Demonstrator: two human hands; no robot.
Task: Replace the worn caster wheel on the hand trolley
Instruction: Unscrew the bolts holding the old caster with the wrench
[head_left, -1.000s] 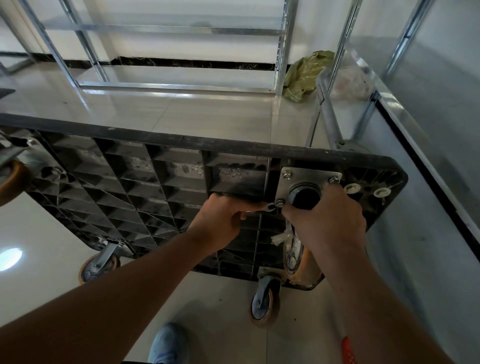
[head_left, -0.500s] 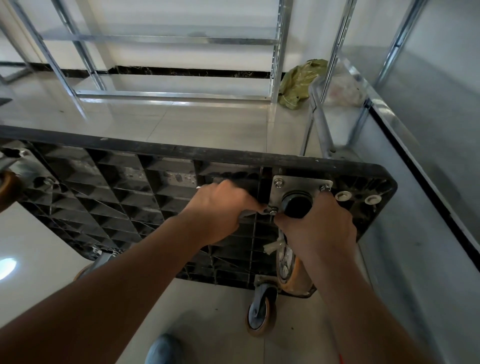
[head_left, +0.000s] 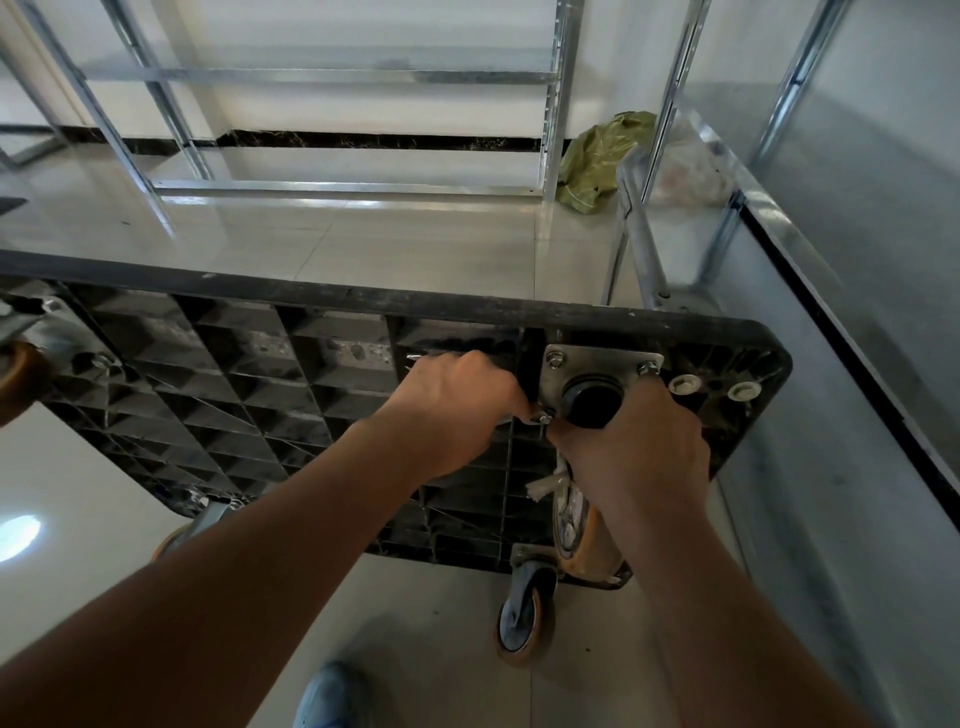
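The black plastic trolley deck (head_left: 249, 395) stands on its edge with its ribbed underside facing me. At its right end a steel caster plate (head_left: 597, 361) is bolted on, with an orange wheel (head_left: 589, 545) below it. My left hand (head_left: 457, 405) grips a metal wrench whose tip (head_left: 415, 357) pokes out above the knuckles, set at the plate's lower-left bolt (head_left: 543, 417). My right hand (head_left: 639, 447) is curled round the caster's swivel housing (head_left: 592, 402), thumb beside that bolt. The wrench head is hidden between the hands.
Other orange casters show at the bottom right (head_left: 524, 621), bottom left (head_left: 182, 535) and far left (head_left: 21, 374). Metal shelving (head_left: 322, 78) stands behind on the tiled floor. A green bag (head_left: 602, 156) lies by the rack. A grey wall panel (head_left: 857, 364) runs along the right. My shoe (head_left: 332, 696) is below.
My left hand has swung upward beside the plate, carrying the wrench handle up with it. My right hand has stayed on the caster.
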